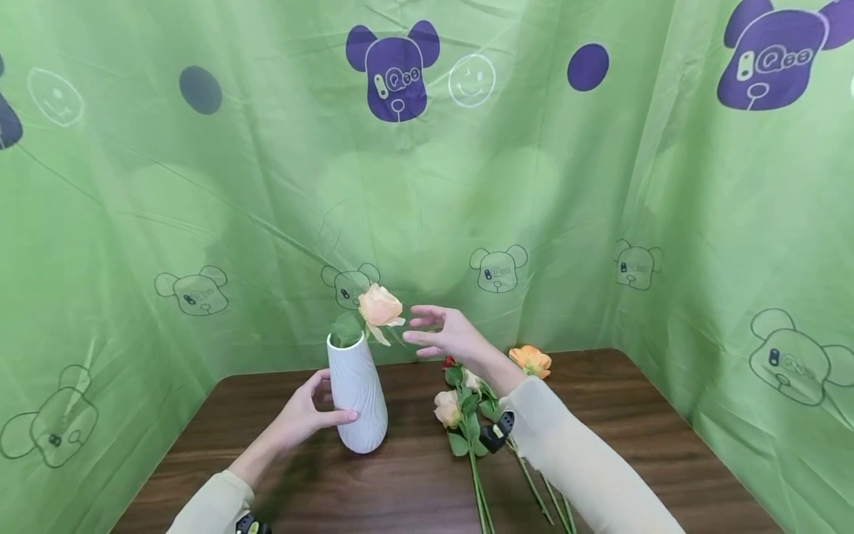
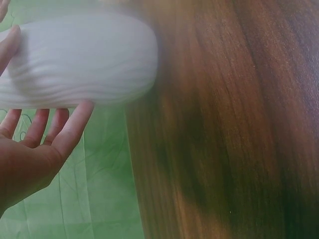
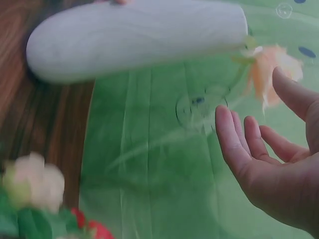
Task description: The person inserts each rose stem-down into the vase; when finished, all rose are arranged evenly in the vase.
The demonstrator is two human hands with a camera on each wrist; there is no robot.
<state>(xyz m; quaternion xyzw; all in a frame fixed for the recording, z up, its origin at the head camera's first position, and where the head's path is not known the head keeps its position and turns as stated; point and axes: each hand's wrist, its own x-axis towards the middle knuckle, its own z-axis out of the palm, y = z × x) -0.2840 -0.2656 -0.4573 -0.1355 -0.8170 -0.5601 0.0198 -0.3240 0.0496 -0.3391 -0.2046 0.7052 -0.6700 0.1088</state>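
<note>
A tall white vase (image 1: 359, 404) with a wavy ribbed surface leans slightly in the head view, its mouth toward the upper left. My left hand (image 1: 308, 411) grips it, thumb across the near side and fingers around the left and far side. One pale peach rose (image 1: 380, 305) with a green leaf (image 1: 347, 328) rises from the vase mouth, its bloom tipped to the right. Just right of that bloom is my right hand (image 1: 443, 332), fingers spread and loosely bent, holding nothing. In the right wrist view, the right hand's thumb (image 3: 294, 94) overlaps the bloom.
Several loose roses lie on the brown wooden table (image 1: 414, 482) under my right forearm: a pale pink one (image 1: 447, 409), an orange one (image 1: 531, 360) and a small red one (image 1: 449, 362). Their long green stems (image 1: 479, 489) point toward me. Green printed cloth (image 1: 427, 185) hangs around the table.
</note>
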